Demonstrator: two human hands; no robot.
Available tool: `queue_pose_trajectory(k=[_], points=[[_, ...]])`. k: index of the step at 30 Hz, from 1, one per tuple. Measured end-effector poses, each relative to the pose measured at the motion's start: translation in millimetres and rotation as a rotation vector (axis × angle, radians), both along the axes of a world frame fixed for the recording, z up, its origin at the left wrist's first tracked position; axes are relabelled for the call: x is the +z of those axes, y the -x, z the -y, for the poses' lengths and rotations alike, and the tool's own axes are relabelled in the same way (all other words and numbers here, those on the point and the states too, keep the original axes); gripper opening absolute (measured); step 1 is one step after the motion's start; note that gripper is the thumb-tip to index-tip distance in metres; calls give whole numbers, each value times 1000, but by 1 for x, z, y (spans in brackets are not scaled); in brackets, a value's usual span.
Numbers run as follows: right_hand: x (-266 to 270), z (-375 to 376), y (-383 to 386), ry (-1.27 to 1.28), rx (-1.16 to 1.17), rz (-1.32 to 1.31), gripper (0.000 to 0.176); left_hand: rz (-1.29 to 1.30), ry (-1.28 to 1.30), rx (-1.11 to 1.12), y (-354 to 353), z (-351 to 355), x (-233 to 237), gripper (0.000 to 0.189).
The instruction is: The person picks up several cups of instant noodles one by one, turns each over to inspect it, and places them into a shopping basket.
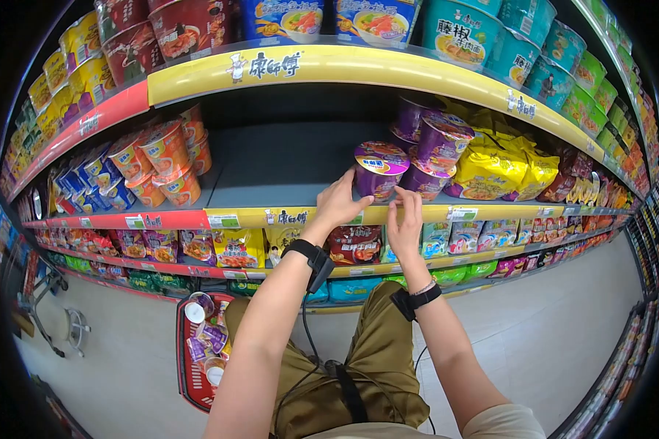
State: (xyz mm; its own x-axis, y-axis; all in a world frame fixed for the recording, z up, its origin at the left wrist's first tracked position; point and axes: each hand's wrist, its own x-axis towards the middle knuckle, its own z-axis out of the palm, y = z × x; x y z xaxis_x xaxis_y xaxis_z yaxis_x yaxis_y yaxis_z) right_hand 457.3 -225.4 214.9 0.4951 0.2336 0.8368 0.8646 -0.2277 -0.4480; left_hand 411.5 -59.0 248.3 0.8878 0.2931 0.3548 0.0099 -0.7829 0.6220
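Note:
A purple noodle cup (380, 171) stands upright near the front edge of the middle shelf. My left hand (337, 199) is at the cup's left side, its fingers bent against it. At the lower right of the same cup is my right hand (406, 216), with a fingertip close to its base and the other fingers apart; whether it touches is unclear. Right beside this cup, another purple cup (426, 179) has a further one (444, 139) stacked on it. More purple cups (410, 117) stand behind them.
Orange cups (165, 150) are stacked on the shelf's left part. Yellow noodle bags (490, 164) lie right of the purple cups. Bare dark shelf surface (271, 161) lies left of my hands. A red basket (185, 358) holding cups and packets is on the floor at lower left.

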Motion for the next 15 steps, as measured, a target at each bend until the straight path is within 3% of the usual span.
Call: queue_pose_trajectory(k=[5, 7, 11, 15], points=[[-4, -2, -6, 6, -57, 30, 31, 70, 12, -42, 3, 4, 3, 87], [-7, 0, -13, 68, -106, 120, 25, 307, 33, 15, 11, 11, -2, 70], [-11, 0, -14, 47, -80, 52, 23, 615, -44, -53, 54, 18, -20, 62], [-10, -5, -8, 36, -59, 97, 24, 504, 81, 44, 133, 6, -75, 56]])
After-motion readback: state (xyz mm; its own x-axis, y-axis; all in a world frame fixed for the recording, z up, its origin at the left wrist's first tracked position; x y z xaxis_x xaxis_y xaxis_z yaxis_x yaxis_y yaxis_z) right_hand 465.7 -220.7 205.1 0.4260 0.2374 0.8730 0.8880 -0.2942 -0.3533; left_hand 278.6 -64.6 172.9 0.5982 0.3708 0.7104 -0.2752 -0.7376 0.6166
